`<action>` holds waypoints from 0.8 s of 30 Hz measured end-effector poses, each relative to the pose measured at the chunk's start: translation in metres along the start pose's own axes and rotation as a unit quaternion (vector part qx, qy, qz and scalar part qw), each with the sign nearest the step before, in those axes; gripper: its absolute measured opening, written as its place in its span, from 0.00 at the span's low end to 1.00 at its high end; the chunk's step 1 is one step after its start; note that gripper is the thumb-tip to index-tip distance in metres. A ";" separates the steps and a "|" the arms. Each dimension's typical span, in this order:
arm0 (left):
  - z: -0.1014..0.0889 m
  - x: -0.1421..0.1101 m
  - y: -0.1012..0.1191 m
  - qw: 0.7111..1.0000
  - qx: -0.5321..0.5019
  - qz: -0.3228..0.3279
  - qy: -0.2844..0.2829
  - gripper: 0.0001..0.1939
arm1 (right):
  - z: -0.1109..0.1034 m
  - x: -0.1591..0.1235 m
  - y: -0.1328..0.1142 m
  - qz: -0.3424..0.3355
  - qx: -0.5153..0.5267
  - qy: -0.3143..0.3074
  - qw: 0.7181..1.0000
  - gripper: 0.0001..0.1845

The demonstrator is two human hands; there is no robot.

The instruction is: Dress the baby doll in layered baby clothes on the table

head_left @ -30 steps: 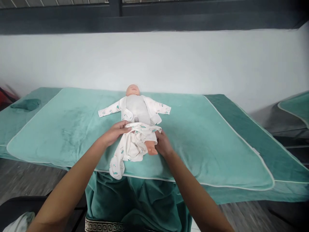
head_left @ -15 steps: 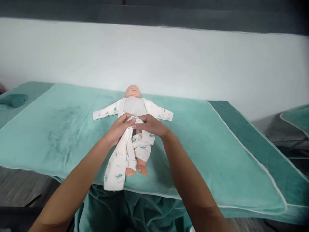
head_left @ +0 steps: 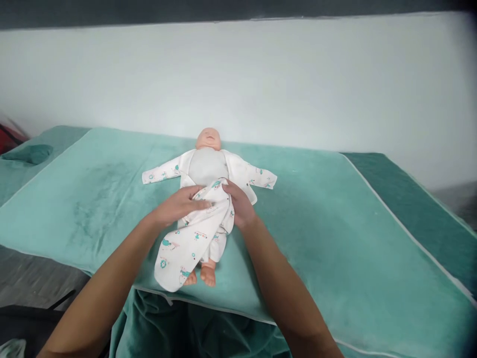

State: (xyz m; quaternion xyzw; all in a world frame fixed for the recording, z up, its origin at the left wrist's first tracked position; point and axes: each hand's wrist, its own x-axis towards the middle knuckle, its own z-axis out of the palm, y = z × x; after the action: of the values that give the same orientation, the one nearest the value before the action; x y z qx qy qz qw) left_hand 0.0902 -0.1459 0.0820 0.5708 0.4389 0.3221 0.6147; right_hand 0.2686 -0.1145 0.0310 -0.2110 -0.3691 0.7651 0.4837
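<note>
A baby doll lies on its back, head toward the wall and bare feet toward me. Its white printed jacket is spread open over a pale grey torso, sleeves out to both sides. Across its lower body lies a loose white baby garment with small green prints, one end hanging toward the bed's front edge. My left hand pinches the garment between thumb and fingers near the doll's waist. My right hand grips its upper edge on the other side. The cloth partly covers the doll's legs.
A light green velvety cover spreads over the bed, with a darker green band at the right. Behind it stands a white wall. A dark green pillow-like bulge lies far left, with something red beyond.
My hands have moved apart, the right one to the right. The garment is spread wider and now lies across the doll's legs. The camera view has shifted slightly.
</note>
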 end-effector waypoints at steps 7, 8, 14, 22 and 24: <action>0.001 -0.006 -0.005 0.991 -0.080 0.016 0.109 0.20 | -0.001 -0.007 -0.005 0.040 -0.156 -0.076 0.984 0.28; 0.004 -0.004 -0.006 0.988 -0.092 0.020 0.125 0.20 | -0.003 -0.008 -0.008 0.055 -0.188 -0.109 0.975 0.29; 0.023 -0.003 -0.002 0.977 0.044 0.078 0.192 0.18 | -0.002 -0.013 -0.013 0.060 -0.252 -0.179 0.949 0.24; 0.008 -0.010 -0.001 0.995 0.018 -0.011 0.099 0.21 | 0.004 -0.009 0.001 0.054 -0.068 0.017 0.996 0.23; 0.001 -0.013 0.000 0.999 0.033 -0.028 0.030 0.21 | 0.003 -0.008 0.003 0.047 -0.048 0.032 0.997 0.21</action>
State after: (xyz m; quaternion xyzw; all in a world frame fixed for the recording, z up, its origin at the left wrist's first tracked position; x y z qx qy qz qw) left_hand 0.0860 -0.1575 0.0844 0.5681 0.4832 0.3076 0.5909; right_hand 0.2683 -0.1236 0.0308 -0.2754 -0.3798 0.7612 0.4478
